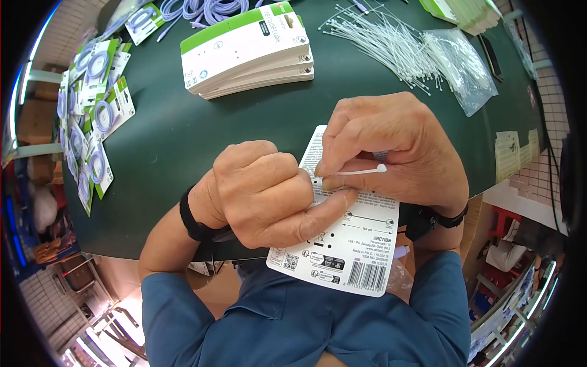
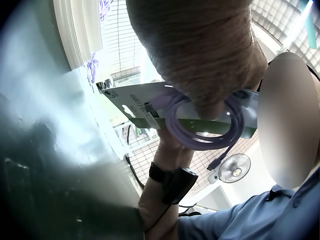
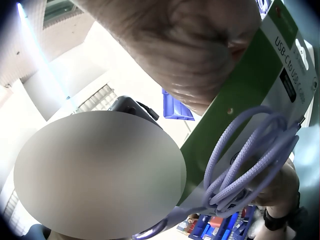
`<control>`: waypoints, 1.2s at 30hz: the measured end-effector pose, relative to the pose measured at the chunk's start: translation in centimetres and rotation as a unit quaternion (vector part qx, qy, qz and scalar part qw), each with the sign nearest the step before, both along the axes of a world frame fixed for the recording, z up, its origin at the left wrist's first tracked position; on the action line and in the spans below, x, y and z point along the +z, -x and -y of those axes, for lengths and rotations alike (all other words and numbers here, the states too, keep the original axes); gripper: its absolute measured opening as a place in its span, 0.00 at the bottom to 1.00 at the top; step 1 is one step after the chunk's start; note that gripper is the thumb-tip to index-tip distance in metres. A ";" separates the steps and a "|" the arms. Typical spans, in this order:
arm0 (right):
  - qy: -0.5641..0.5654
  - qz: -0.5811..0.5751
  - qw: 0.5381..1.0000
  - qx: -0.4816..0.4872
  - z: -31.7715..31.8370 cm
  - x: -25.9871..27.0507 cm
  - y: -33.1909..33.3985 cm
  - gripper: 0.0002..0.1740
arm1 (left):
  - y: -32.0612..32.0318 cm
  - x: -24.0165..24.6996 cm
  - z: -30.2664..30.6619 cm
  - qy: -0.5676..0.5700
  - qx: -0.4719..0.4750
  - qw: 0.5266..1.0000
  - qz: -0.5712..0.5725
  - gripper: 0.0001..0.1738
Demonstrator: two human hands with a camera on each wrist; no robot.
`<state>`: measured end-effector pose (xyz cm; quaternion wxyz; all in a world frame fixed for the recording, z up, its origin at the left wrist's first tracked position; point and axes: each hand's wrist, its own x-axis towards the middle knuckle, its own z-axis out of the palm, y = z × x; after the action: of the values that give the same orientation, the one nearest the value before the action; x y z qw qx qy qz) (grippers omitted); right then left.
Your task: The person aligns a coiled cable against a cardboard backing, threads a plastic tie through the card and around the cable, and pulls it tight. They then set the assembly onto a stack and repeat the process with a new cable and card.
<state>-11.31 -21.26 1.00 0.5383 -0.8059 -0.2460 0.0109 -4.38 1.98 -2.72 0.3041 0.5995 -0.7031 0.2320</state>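
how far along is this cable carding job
Apparently done: the carded cables piled at left. In hand: one card with its purple coil, the right hand pinching a white tie, seemingly unfastened. Remaining: stacked bare cards, loose cables, loose ties.

The table (image 1: pixel 147 183) is dark green, and the card (image 1: pixel 367 278) over its near edge is white with black print and 1 black-striped barcode on its back, green and white on its front. The cable (image 3: pixel 250 192) is lilac with a fine woven pattern, the cable tie (image 1: pixel 367 171) white. The card stack (image 1: pixel 244 52) at the far side shows white and green, the 2 sleeves (image 1: pixel 174 312) plain blue.
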 end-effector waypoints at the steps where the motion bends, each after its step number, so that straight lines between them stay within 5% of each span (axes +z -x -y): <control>1: 0.007 -0.021 1.000 0.008 0.1 0.1 0.0 0.10 | 0.1 0.0 0.0 0.002 -0.001 1.000 0.002 0.31; 14: -0.058 -0.126 0.990 -0.007 0.5 0.5 -0.4 0.08 | -0.4 -0.3 1.0 0.053 -0.023 0.994 -0.092 0.32; 17: -0.288 -0.043 0.934 -0.206 -0.2 -0.3 -0.8 0.09 | -0.9 0.1 1.0 0.052 -0.035 0.987 -0.147 0.32; 21: -0.257 0.193 0.875 -0.363 0.6 -1.0 -1.0 0.11 | -1.4 0.3 1.8 0.158 0.025 0.878 -0.450 0.29; 24: -0.138 0.349 0.866 -0.329 -0.1 -1.2 -0.9 0.12 | -2.0 0.8 2.7 0.236 0.052 0.725 -0.645 0.28; 28: 0.045 0.461 0.862 -0.204 -2.2 -0.4 -0.6 0.17 | -2.1 2.4 4.9 0.300 0.039 0.643 -0.704 0.11; 32: 0.115 0.477 0.839 -0.234 -3.7 -2.2 -1.5 0.19 | -1.5 2.9 7.4 0.364 0.012 0.581 -0.728 0.12; 36: 0.159 0.483 0.815 -0.279 -2.8 -2.8 -2.2 0.19 | -1.7 0.9 7.7 0.343 -0.003 0.615 -0.710 0.14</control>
<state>-9.06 -18.51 -1.76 0.1946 -0.8161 -0.2342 -0.4912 -2.65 -5.67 -1.83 0.8927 0.4269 -0.1383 -0.0428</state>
